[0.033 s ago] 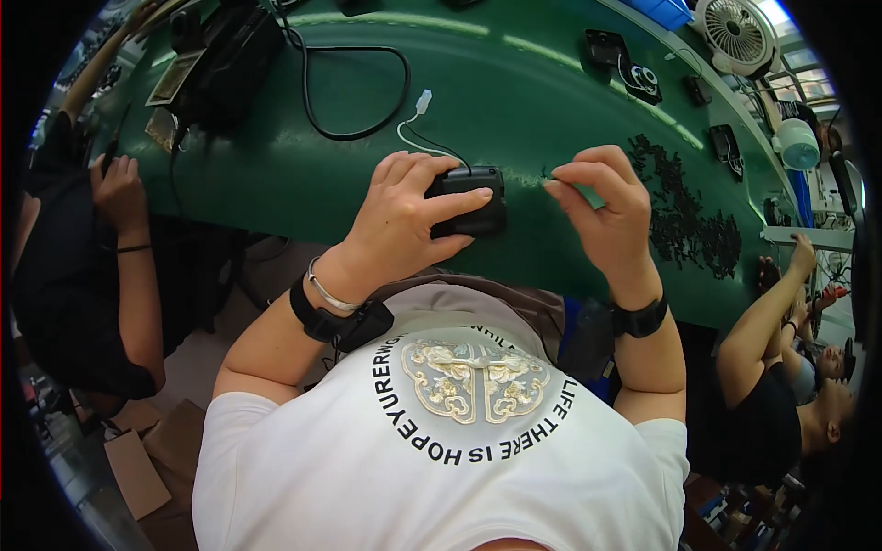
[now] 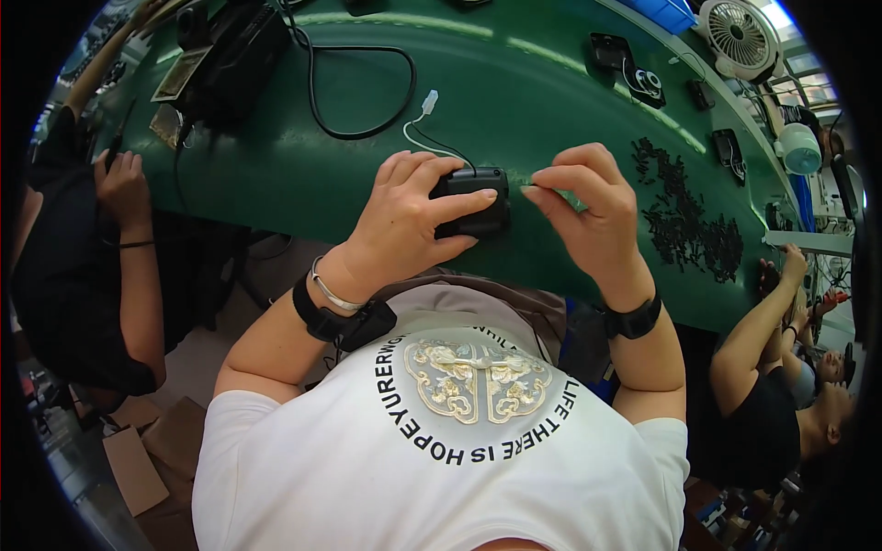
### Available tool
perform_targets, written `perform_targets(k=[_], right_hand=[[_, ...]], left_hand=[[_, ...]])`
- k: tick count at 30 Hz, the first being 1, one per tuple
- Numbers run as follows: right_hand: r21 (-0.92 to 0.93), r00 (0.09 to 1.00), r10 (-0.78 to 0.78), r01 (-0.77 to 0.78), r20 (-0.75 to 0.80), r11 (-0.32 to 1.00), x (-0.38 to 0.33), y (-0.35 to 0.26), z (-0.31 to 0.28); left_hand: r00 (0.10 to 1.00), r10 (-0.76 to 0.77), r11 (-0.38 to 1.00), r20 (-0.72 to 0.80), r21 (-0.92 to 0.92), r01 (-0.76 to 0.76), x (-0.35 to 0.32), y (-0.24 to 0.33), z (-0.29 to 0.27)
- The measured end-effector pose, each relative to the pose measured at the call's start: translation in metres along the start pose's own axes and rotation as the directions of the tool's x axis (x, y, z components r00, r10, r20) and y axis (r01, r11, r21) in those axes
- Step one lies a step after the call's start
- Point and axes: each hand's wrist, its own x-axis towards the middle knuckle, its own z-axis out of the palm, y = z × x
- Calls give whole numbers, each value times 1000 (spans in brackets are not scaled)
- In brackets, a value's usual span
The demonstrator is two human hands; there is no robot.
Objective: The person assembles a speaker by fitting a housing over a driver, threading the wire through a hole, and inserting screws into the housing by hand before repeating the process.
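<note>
Left hand point(image 2: 404, 197) grips black wired casing point(image 2: 476, 209), near side of desk point(image 2: 514, 101). Right hand point(image 2: 588, 207) just right, apart; grip pressed together, contents unclear. Casing's long axis part-hidden.

We see a glossy green counter point(image 2: 266, 170) curving from ten o'clock through twelve to three, with long pale streaks of reflected light point(image 2: 547, 57) across its far part. Towards two o'clock, we make out bright windows point(image 2: 813, 84) beyond a pale fan point(image 2: 738, 39). At eight o'clock, greyish floor point(image 2: 204, 356) shows, with brown cardboard point(image 2: 136, 470) near it.
</note>
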Motion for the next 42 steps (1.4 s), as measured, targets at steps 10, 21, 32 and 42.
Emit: perform_targets(k=[10,21,32,42], right_hand=[[4,963,-154,157,222,988,31,7,54],[-140,911,-304,351,278,926,33,-14,46],[-170,892,-242,326,382,930,38,-12,44],[-222,762,-127,337,635,915,61,-20,38]], left_hand=[[1000,-16,999,-1,39,16,-5,3,3],[1000,-15,1000,9,20,14,-6,-1,2],[999,-15,999,32,41,14,-7,-1,-3],[998,-22,997,61,79,17,-9,-3,-3]])
